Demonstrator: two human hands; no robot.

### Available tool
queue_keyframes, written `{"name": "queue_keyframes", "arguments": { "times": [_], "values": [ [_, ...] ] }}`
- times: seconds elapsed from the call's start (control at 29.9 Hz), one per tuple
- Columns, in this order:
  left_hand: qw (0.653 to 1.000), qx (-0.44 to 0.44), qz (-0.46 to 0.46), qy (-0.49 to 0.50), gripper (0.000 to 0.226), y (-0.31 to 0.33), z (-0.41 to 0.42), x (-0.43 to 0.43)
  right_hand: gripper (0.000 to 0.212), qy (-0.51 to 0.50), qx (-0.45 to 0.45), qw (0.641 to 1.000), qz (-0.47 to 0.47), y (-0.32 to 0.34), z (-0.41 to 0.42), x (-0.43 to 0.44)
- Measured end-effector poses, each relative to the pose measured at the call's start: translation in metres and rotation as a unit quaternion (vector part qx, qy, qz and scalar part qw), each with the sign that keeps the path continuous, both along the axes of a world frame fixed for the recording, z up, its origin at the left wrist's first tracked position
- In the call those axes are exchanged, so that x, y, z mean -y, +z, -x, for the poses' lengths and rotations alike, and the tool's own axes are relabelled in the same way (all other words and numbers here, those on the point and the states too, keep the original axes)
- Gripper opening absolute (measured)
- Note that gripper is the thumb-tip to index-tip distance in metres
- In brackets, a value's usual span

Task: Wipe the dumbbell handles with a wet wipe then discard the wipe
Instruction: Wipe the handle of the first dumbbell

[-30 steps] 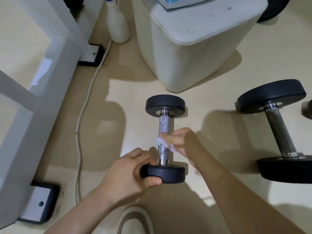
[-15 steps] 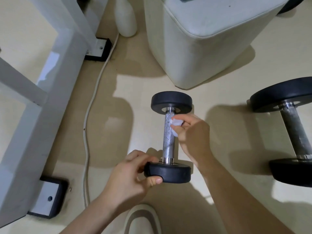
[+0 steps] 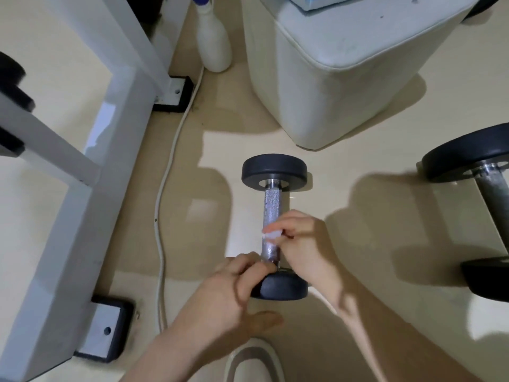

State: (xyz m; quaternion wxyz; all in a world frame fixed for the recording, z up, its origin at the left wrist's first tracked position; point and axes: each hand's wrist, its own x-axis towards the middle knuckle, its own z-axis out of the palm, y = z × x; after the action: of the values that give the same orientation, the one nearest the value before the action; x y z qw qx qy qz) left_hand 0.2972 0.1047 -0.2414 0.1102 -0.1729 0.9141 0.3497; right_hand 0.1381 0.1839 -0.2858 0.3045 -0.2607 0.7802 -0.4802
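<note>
A small dumbbell (image 3: pixel 272 205) with black ends and a knurled metal handle lies on the floor in the middle. My right hand (image 3: pixel 304 244) pinches a small white wet wipe (image 3: pixel 271 235) against the lower half of the handle. My left hand (image 3: pixel 234 293) rests on the near black end (image 3: pixel 286 286), fingers curled over its top edge and thumb spread below. A second, larger dumbbell (image 3: pixel 479 186) lies at the right edge, partly cut off.
A cream padded stool (image 3: pixel 344 86) stands just beyond the dumbbell. A white spray bottle (image 3: pixel 213 40) and a white cable (image 3: pixel 165 188) lie to the left, beside a white metal frame (image 3: pixel 68 166) with black feet. A shoe tip (image 3: pixel 253 362) shows at the bottom.
My right hand slid the wipe down the handle from near the far end toward the near end. My left hand's thumb has come off the near weight and spread out.
</note>
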Motion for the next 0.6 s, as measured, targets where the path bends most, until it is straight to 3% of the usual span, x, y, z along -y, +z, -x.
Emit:
{"name": "queue_keyframes", "arguments": {
  "times": [0.13, 0.3, 0.43, 0.5, 0.6],
  "values": [
    [0.999, -0.046, 0.008, 0.015, 0.044, -0.008, -0.003, -0.002, 0.014, -0.044, -0.113, 0.993, 0.007, -0.002, 0.02, 0.036],
    [0.995, -0.082, -0.039, 0.042, 0.042, -0.02, -0.016, 0.01, 0.02, 0.069, -0.079, 0.992, -0.075, 0.0, -0.011, 0.013],
    [0.961, -0.116, -0.208, 0.142, 0.04, -0.028, -0.034, 0.021, 0.019, -0.041, -0.092, 0.995, 0.006, -0.003, 0.011, 0.06],
    [0.935, -0.099, -0.286, 0.183, 0.047, -0.024, -0.04, 0.027, 0.023, -0.026, -0.078, 0.997, -0.004, -0.002, -0.01, 0.05],
    [0.948, -0.092, -0.246, 0.18, 0.049, -0.021, -0.038, 0.031, 0.032, 0.068, -0.019, 0.997, -0.041, 0.004, -0.028, 0.019]
  ]
}}
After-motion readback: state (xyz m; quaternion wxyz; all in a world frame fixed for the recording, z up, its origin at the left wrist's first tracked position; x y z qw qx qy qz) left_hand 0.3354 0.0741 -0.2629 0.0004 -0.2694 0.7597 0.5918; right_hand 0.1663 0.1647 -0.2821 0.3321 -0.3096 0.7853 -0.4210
